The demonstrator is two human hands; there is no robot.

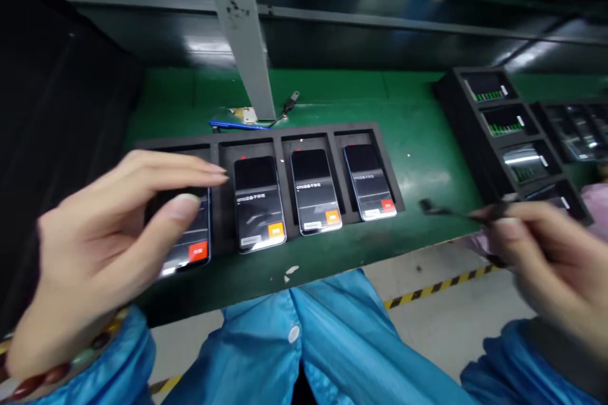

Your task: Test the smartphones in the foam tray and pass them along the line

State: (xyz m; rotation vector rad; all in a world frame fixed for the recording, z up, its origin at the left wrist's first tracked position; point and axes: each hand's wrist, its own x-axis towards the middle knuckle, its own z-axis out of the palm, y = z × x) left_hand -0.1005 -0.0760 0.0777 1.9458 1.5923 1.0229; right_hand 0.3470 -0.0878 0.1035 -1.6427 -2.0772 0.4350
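Note:
My left hand (114,221) hovers over the leftmost smartphone (198,227), fingers stretched out and thumb apart, holding nothing. It hides much of that phone, whose red button shows at the bottom. Beside it, more lit phones rest in slots of a black foam tray (216,164): one with an orange button (259,208), another with orange (314,196), and the far right one with red (369,183). Off the tray's right end, my right hand (546,259) pinches a short black cable (446,210) with a small plug at its free end. Motion blurs the hand and cable.
A grey metal post (242,31) stands behind the tray. At its foot lie a blue pen (240,125) and a black cable end (291,102). A second black tray (494,139) holds more phones at the right. White scraps (291,270) lie near the bench's front edge.

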